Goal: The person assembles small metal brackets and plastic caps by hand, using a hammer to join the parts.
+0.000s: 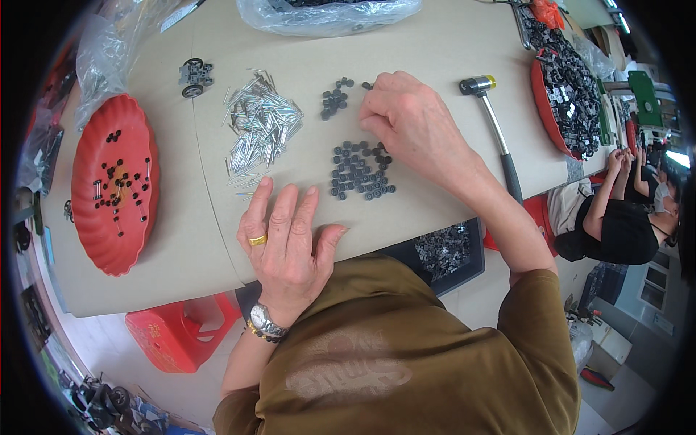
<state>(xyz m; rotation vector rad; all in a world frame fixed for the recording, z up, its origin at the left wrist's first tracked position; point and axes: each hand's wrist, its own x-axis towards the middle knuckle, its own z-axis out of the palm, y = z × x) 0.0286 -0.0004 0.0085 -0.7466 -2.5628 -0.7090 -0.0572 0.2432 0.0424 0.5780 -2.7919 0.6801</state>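
Right hand [406, 119]: fingers curled down, just right of the upper black wheels [335, 104], nearer them than the left; can't tell if it grips one. Left hand [285, 243]: open, palm down, fingertips by the pin pile's [264, 119] near end; pile's long axis runs away from body. Lower wheels [357, 174] between hands. Hammer [495, 119] right, red tray [101, 239] far left.

The left hand [286, 243] shows its back, the fingers [280, 216] loosely spread toward 12 o'clock, the thumb [328, 243] toward 1; the left forearm [243, 362] slants toward 1. The right forearm [500, 199] reaches toward 11 o'clock, the right hand [402, 109] back uppermost, fingers curled toward 9, tips partly hidden.
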